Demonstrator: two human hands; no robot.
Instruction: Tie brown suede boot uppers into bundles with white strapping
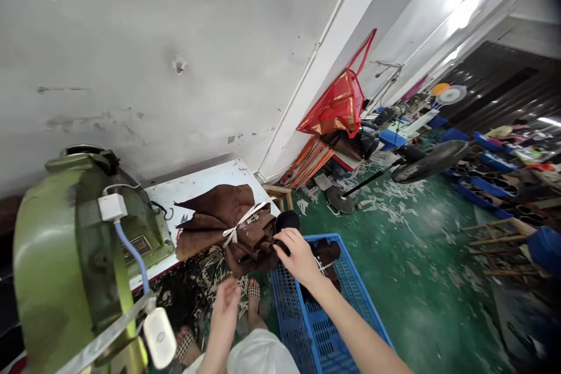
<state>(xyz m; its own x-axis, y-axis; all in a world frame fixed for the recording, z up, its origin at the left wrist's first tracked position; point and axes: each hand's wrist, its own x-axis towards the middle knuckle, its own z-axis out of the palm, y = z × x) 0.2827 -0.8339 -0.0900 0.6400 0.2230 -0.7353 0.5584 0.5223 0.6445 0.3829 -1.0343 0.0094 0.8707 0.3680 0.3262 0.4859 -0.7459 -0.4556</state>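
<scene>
A bundle of brown leather pieces (pixel 245 216), tied round with a white strip, lies on the white tabletop and hangs over its front edge. My right hand (pixel 298 254) is at the bundle's right end, thumb and fingers closed on its edge. Just behind that hand is a round black thing (pixel 287 221), partly covered. My left hand (pixel 225 304) is in front of the bundle, apart from it, with loosely curled fingers and nothing visible in them. Below my right forearm, a blue plastic crate (pixel 357 280) holds another tied brown bundle (pixel 328 254).
A green machine (pixel 44 263) stands on the left, with a white plug (pixel 160 336) near me. The white tabletop (pixel 219 172) meets the wall. A black round-based stand (pixel 339 200) and scraps lie on the green floor (pixel 416 257). A red bag (pixel 337 105) hangs at the pillar.
</scene>
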